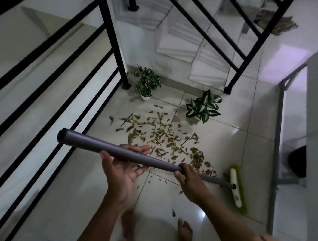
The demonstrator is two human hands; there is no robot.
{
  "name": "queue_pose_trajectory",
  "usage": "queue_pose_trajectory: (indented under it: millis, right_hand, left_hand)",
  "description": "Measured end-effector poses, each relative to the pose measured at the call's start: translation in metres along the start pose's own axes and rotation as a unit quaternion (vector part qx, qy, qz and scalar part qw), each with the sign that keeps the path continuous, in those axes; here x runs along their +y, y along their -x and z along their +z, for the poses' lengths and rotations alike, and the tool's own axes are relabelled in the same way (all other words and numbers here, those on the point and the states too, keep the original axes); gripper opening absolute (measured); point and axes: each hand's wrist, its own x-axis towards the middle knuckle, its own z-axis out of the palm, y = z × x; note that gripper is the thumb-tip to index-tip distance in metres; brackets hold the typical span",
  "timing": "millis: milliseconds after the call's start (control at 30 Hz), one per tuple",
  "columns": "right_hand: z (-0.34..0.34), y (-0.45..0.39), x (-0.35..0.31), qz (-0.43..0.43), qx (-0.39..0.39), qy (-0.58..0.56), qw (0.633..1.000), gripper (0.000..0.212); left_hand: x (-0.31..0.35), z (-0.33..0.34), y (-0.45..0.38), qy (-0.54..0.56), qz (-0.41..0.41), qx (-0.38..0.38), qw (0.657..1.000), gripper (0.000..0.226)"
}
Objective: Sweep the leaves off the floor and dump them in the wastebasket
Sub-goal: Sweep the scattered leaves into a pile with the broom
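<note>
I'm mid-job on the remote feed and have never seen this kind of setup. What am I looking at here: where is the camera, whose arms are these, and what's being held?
There is no machine here. One wide-angle camera sits on a person's head and looks forward and down, so the arms coming in from the bottom are that person's own, with bare feet below.

The right hand grips the grey broom handle low down. The left hand lies under the handle higher up, palm up, fingers mostly straight. The broom head, white with green bristles, rests on the tiled floor right of a scatter of dry leaves.

Behind the leaves stand two small potted plants and black stair railings. A dark object at the right edge may be the wastebasket; I cannot tell.
</note>
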Motion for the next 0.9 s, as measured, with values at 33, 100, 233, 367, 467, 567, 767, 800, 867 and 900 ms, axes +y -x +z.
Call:
queue_pose_trajectory:
  millis: [33, 100, 233, 367, 467, 567, 767, 800, 867, 900]
  right_hand:
    - [0.006, -0.004, -0.009, -0.001, 0.006, -0.006, 1.000, 0.032]
    - [0.021, -0.014, -0.033, -0.001, 0.022, -0.027, 0.999, 0.031]
    - [0.052, -0.038, -0.086, -0.004, 0.034, -0.060, 0.998, 0.031]
    - [0.066, -0.059, -0.127, -0.015, 0.029, -0.080, 0.996, 0.029]
    - [0.066, -0.068, -0.153, -0.033, 0.006, -0.061, 0.998, 0.028]
    - [0.058, -0.067, -0.163, -0.036, 0.013, -0.063, 0.997, 0.024]
    - [0.031, -0.054, -0.129, 0.024, 0.038, -0.039, 0.998, 0.024]
    - [0.027, -0.050, -0.117, 0.039, 0.043, -0.036, 0.998, 0.024]
    - [0.021, -0.042, -0.090, 0.070, 0.054, -0.027, 0.996, 0.021]
    - [0.019, -0.039, -0.078, 0.089, 0.058, -0.030, 0.994, 0.018]
  left_hand:
    - [0.007, -0.007, -0.004, -0.002, -0.001, -0.006, 1.000, 0.081]
    - [0.026, -0.027, -0.017, -0.018, -0.002, -0.020, 1.000, 0.086]
    - [0.068, -0.071, -0.039, -0.037, 0.011, -0.021, 0.999, 0.094]
    - [0.100, -0.099, -0.054, -0.056, 0.030, -0.027, 0.998, 0.088]
    - [0.123, -0.116, -0.063, -0.062, 0.042, -0.041, 0.996, 0.082]
    - [0.133, -0.120, -0.070, -0.057, 0.047, -0.067, 0.995, 0.082]
    - [0.106, -0.086, -0.077, -0.034, 0.003, -0.105, 0.994, 0.089]
    - [0.096, -0.076, -0.077, -0.029, -0.009, -0.106, 0.994, 0.088]
    - [0.076, -0.055, -0.075, -0.026, -0.036, -0.116, 0.992, 0.090]
    - [0.067, -0.046, -0.073, -0.028, -0.049, -0.124, 0.991, 0.093]
